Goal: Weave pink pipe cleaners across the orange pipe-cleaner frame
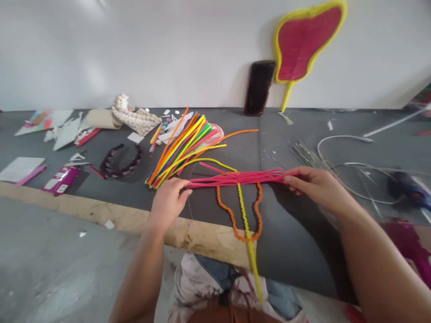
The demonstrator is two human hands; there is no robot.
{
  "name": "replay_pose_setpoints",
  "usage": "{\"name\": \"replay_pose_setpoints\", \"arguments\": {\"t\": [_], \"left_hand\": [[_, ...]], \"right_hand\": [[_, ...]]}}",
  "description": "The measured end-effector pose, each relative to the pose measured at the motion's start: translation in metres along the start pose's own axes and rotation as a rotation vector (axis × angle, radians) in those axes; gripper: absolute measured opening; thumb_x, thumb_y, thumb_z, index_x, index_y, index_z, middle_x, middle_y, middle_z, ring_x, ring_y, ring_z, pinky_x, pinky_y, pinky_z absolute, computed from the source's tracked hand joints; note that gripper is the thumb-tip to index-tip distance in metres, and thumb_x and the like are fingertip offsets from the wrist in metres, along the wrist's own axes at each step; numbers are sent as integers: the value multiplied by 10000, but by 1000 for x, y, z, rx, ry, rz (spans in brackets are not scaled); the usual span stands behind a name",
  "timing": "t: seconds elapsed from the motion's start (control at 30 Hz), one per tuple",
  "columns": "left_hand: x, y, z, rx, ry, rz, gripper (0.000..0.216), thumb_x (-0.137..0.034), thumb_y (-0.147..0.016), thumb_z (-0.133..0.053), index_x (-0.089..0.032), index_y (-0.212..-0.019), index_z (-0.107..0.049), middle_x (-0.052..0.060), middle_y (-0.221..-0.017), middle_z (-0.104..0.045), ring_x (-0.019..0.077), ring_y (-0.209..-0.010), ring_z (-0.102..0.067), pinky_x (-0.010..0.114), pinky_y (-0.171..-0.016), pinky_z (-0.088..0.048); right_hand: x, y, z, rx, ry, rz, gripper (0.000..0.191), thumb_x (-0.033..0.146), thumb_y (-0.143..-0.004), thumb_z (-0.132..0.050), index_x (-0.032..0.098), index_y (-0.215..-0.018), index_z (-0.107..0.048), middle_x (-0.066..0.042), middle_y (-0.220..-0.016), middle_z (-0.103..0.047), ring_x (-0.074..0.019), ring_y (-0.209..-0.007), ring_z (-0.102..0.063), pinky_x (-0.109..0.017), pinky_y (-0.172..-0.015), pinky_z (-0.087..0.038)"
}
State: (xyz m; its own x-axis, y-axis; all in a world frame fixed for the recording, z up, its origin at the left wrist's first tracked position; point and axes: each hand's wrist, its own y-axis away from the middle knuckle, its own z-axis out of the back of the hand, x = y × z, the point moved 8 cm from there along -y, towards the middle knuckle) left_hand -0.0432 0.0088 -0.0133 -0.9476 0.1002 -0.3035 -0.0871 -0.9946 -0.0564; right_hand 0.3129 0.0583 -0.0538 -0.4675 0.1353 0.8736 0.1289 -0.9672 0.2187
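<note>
A bundle of pink plastic strips [232, 178] stretches sideways between my hands. My left hand [171, 197] pinches its left end, and my right hand [311, 186] grips the right end between thumb and fingers. Below the bundle hangs a wavy orange outline [232, 217] shaped like a fan, with a twisted yellow stem [244, 211] down its middle. The stem reaches past the table edge toward my lap. A loose yellow strip [215, 161] curves out above the bundle. Just beyond my left hand lies a heap of multicoloured plastic strips [188, 148].
A finished pink fan with yellow rim [310, 42] and a phone [259, 87] lean against the wall. A braided headband [121, 161], a purple packet [61, 180] and a beaded piece [134, 117] lie left. Wires [306, 154] lie right. Brown tape [101, 215] lines the table edge.
</note>
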Motion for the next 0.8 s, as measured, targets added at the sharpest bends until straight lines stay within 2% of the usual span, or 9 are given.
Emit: {"name": "replay_pose_setpoints", "arguments": {"t": [0.23,0.4,0.47,0.57,0.67,0.8], "left_hand": [[-3,0,-6,32,-78,-9,159,-273,-886,-535,-183,-912,-663,63,-912,-687,229,-905,-611,337,-801,-450],[4,9,-6,52,80,88,176,-339,-876,-530,-218,-869,-658,20,-835,-702,185,-773,-630,281,-680,-456],[8,12,-4,26,170,146,187,-370,-865,-539,-225,-884,-657,10,-843,-713,172,-753,-638,263,-664,-467],[11,13,2,-87,255,199,235,-388,-858,-549,-217,-978,-656,19,-901,-720,169,-791,-649,263,-723,-495],[6,9,6,-149,246,136,274,-380,-856,-559,-216,-1049,-662,36,-974,-710,175,-834,-643,289,-787,-506],[-7,4,9,-170,146,15,265,-385,-886,-534,-221,-1010,-703,61,-990,-690,202,-942,-631,326,-859,-491]], "right_hand": [[4,1,1,-8,-33,-1,530,657,-671,-684,160,-855,-693,-25,-637,-634,-126,-561,-541,-271,-545,-460],[8,3,2,-7,-46,21,467,616,-713,-665,162,-822,-676,-14,-631,-623,-115,-556,-529,-262,-552,-452],[8,3,2,-8,-40,28,437,591,-728,-659,164,-822,-674,-7,-623,-613,-113,-557,-524,-259,-554,-448],[8,2,2,-10,-29,45,410,567,-739,-651,167,-825,-678,-5,-618,-611,-117,-563,-528,-263,-558,-449],[7,2,2,-11,-13,58,396,559,-743,-646,170,-814,-680,-6,-610,-609,-121,-558,-529,-269,-553,-448],[8,1,2,-9,-25,61,401,559,-734,-648,166,-811,-676,-7,-611,-605,-122,-555,-531,-272,-555,-447]]}}
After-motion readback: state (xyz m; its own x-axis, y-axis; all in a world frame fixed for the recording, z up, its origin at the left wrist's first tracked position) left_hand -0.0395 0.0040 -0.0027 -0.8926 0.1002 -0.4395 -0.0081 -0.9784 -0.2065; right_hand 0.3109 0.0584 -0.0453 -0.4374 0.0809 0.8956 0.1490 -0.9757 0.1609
